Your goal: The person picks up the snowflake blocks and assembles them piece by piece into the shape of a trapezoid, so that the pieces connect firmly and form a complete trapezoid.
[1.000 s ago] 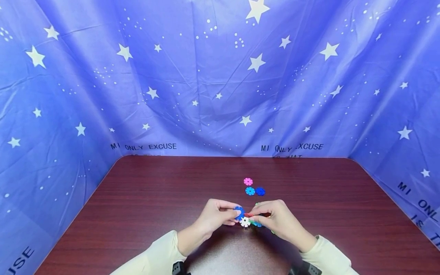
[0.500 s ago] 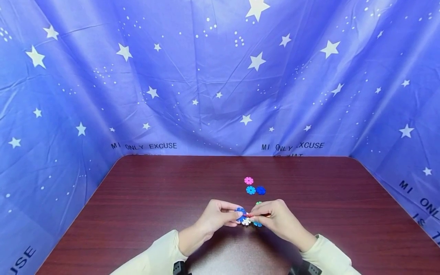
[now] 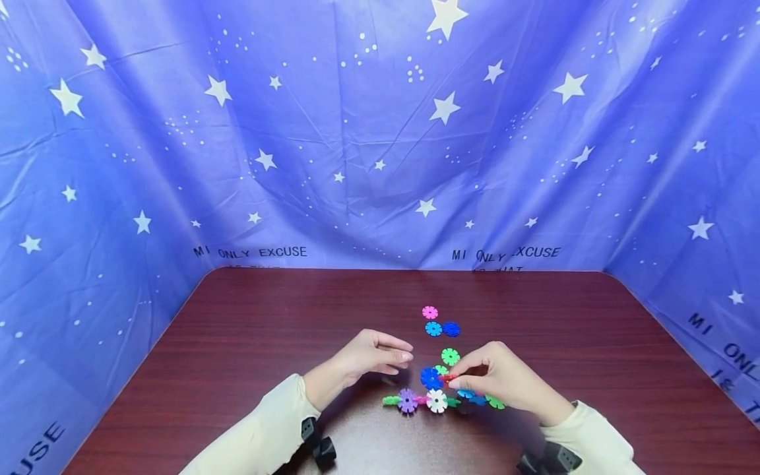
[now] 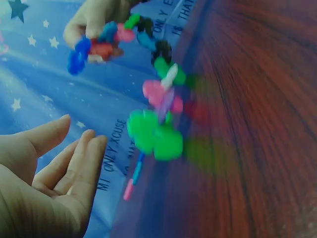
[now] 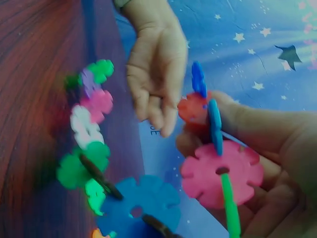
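My right hand (image 3: pixel 501 381) pinches a red notched plastic disc (image 5: pixel 192 110) between thumb and fingers. This disc belongs to a chain of interlocking snowflake discs. A dark blue disc (image 3: pixel 431 378) joins the red one at the chain's end; a light blue disc (image 5: pixel 215 126) and a pink disc (image 5: pixel 223 173) follow on the other side. The chain bends round through a white disc (image 3: pixel 437 400) and a purple disc (image 3: pixel 407 400) to a green end disc (image 3: pixel 390 400), low over the table. My left hand (image 3: pixel 371 357) is apart at the left, fingers extended, holding nothing.
Behind the chain, a pink disc (image 3: pixel 430 312), a light blue disc (image 3: pixel 433 328) and a dark blue disc (image 3: pixel 451 329) lie on the brown table (image 3: pixel 285 316). A starry blue curtain (image 3: pixel 380 132) surrounds the table. Black devices (image 3: pixel 318 443) sit at both wrists.
The left hand has let go of the dark blue disc and drawn back a little to the left and away. The right hand has shifted slightly right, still holding the red disc; more of the chain shows.
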`<state>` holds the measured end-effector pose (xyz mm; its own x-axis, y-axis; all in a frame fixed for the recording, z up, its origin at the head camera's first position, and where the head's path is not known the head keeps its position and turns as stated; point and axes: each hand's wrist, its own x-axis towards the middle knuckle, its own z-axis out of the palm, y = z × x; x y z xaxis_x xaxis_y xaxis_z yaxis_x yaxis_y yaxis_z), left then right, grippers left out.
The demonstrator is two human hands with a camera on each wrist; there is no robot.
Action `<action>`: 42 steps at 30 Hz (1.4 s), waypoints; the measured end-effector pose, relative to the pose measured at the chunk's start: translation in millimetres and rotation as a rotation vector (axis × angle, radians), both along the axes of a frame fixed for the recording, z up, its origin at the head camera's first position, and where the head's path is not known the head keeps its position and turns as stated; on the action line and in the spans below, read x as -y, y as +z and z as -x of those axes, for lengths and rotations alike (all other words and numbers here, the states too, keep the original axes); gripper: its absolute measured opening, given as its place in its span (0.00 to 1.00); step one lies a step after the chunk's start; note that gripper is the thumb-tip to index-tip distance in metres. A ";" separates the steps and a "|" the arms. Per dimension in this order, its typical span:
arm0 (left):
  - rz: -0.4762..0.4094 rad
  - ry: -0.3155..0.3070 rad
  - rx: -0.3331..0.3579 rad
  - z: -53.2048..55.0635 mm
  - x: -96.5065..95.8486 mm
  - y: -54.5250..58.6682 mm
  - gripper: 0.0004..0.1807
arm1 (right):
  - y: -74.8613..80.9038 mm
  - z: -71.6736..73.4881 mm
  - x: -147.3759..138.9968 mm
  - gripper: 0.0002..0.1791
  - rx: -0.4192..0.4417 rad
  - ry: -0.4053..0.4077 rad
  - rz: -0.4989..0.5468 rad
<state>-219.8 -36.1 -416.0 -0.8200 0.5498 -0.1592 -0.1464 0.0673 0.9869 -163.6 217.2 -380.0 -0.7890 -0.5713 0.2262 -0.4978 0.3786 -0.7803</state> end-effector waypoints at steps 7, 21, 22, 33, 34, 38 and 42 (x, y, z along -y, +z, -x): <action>0.005 -0.071 -0.017 8.0 -16.5 -15.9 0.16 | 0.7 3.5 -7.8 0.05 0.017 0.126 0.030; 0.140 -0.086 -0.238 18.3 -47.9 -35.0 0.15 | -1.5 5.0 -7.1 0.05 -0.018 0.204 0.069; 0.172 -0.093 -0.284 18.8 -49.0 -35.4 0.15 | -1.7 5.0 -7.2 0.05 -0.020 0.205 0.071; 0.356 -0.086 -0.589 17.6 -55.5 -38.7 0.13 | -3.0 4.1 -7.7 0.06 -0.012 0.194 0.090; 0.363 -0.086 -0.597 17.5 -55.8 -39.0 0.13 | -3.3 4.3 -7.7 0.06 -0.013 0.197 0.092; 0.380 -0.081 -0.610 16.8 -57.3 -40.1 0.14 | -4.7 4.8 -8.0 0.06 -0.022 0.212 0.103; 0.380 -0.077 -0.620 14.4 -57.1 -39.3 0.14 | -5.9 5.0 -7.5 0.06 -0.027 0.218 0.110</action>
<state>-234.2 20.9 -455.4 -0.7823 0.6091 0.1306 0.4511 0.4093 0.7931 -168.7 224.6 -385.9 -0.6425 -0.6981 0.3161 -0.5800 0.1734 -0.7959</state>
